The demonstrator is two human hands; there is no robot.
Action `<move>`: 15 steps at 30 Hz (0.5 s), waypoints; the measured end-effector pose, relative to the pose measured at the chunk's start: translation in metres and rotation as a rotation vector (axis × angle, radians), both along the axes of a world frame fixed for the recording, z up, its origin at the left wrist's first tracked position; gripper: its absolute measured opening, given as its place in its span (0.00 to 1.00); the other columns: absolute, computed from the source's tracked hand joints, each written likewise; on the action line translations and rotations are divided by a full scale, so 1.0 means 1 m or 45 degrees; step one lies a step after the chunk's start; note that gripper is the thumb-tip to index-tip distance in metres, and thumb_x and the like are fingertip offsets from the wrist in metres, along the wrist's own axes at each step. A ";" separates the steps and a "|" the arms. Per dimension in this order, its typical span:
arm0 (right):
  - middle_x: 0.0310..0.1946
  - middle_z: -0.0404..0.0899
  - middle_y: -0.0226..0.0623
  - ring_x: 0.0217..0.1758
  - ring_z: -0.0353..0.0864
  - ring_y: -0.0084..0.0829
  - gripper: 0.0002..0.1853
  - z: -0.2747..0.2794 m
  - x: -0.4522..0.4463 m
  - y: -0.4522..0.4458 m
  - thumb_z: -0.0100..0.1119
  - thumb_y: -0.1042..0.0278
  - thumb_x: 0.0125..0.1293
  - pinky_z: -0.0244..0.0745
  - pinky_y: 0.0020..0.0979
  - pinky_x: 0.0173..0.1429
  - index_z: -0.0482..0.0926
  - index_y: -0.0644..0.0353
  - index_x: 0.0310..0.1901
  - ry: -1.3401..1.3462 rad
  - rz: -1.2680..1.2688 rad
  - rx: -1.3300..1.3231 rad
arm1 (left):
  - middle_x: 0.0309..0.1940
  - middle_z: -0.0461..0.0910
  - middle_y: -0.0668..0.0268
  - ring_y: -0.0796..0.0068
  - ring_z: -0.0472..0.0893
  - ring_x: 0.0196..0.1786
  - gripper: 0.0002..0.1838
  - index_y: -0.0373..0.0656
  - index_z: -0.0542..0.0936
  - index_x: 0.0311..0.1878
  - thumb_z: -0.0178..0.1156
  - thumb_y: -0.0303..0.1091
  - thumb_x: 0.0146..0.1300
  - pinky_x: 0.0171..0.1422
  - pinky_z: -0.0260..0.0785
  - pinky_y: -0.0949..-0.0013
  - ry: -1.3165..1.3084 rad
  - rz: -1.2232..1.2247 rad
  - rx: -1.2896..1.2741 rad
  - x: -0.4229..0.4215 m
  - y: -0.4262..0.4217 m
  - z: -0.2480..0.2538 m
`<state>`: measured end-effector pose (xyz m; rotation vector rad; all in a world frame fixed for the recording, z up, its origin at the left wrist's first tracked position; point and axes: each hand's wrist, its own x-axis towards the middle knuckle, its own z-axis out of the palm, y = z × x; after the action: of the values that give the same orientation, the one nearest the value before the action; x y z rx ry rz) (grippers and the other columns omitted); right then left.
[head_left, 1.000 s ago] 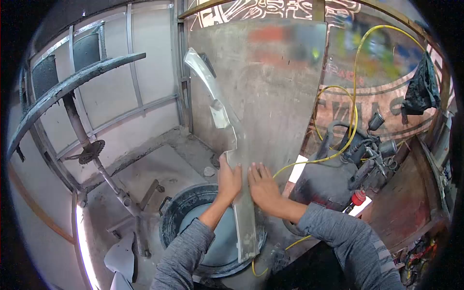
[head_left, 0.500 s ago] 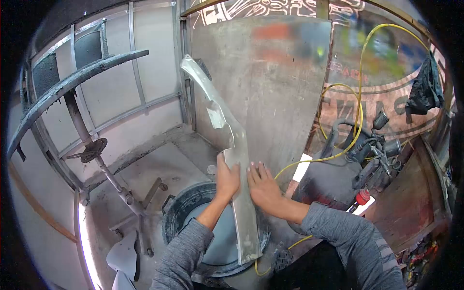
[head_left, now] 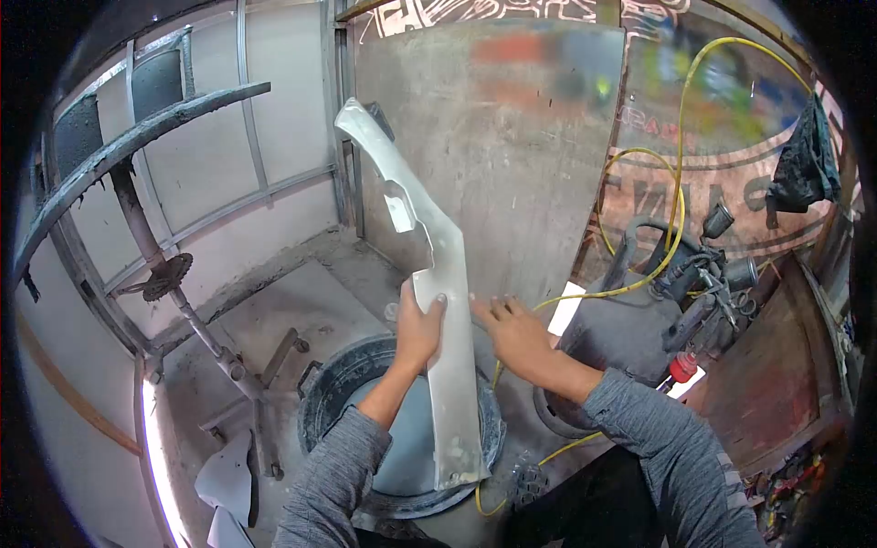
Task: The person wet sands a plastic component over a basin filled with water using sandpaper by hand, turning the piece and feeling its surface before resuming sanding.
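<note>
A long, pale, bent panel (head_left: pixel 449 356) stands up over a dark round tub (head_left: pixel 343 365) of greyish liquid. My left hand (head_left: pixel 420 329) grips the panel's left edge, just under its notch, with the thumb on the face. Right of the panel, my right hand (head_left: pixel 519 340) is open with its fingers spread, the fingertips close to the panel's right edge. Whether they touch it I cannot tell. The panel's lower end is above the tub's near rim, and its narrow upper end leans to the left.
A metal stand (head_left: pixel 187 315) with a curved bar is on the left. Pale parts (head_left: pixel 227 475) lie on the floor at lower left. On the right are a dark tank (head_left: pixel 612 342), spray guns (head_left: pixel 722 283) and a yellow hose (head_left: pixel 681 173). A large board (head_left: pixel 530 164) stands behind.
The panel has turned so that more of its face shows, and its lower end has shifted left. My right hand has moved off its face to the right.
</note>
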<state>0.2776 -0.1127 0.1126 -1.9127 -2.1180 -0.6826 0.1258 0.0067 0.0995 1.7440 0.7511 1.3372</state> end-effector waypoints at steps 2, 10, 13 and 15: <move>0.54 0.77 0.58 0.59 0.76 0.54 0.32 -0.005 -0.003 0.001 0.51 0.73 0.61 0.70 0.46 0.64 0.63 0.66 0.69 -0.006 0.014 0.018 | 0.48 0.80 0.48 0.54 0.82 0.51 0.22 0.35 0.69 0.60 0.60 0.29 0.63 0.56 0.71 0.58 -0.011 -0.005 -0.022 0.000 0.000 -0.002; 0.57 0.76 0.61 0.59 0.75 0.61 0.32 -0.012 -0.012 0.004 0.50 0.71 0.64 0.67 0.50 0.66 0.62 0.64 0.71 -0.114 0.107 0.007 | 0.42 0.82 0.49 0.54 0.82 0.47 0.22 0.33 0.72 0.53 0.67 0.31 0.58 0.53 0.72 0.57 -0.079 0.052 -0.005 -0.002 0.010 -0.015; 0.54 0.77 0.61 0.57 0.77 0.58 0.33 -0.007 -0.012 0.005 0.50 0.70 0.64 0.69 0.49 0.64 0.61 0.63 0.72 -0.146 0.032 0.032 | 0.42 0.82 0.49 0.54 0.83 0.47 0.23 0.33 0.72 0.52 0.68 0.32 0.58 0.53 0.72 0.57 -0.021 0.098 0.015 -0.001 0.009 -0.015; 0.52 0.78 0.59 0.55 0.77 0.56 0.34 -0.006 -0.009 0.009 0.50 0.71 0.63 0.70 0.48 0.62 0.61 0.62 0.72 -0.136 0.014 0.055 | 0.43 0.82 0.49 0.54 0.82 0.48 0.25 0.34 0.72 0.53 0.70 0.32 0.56 0.53 0.72 0.57 -0.039 0.041 -0.042 -0.003 0.001 -0.009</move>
<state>0.2686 -0.1034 0.1065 -1.8804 -2.1555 -0.8390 0.1229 0.0082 0.0903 1.6883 0.7826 1.3628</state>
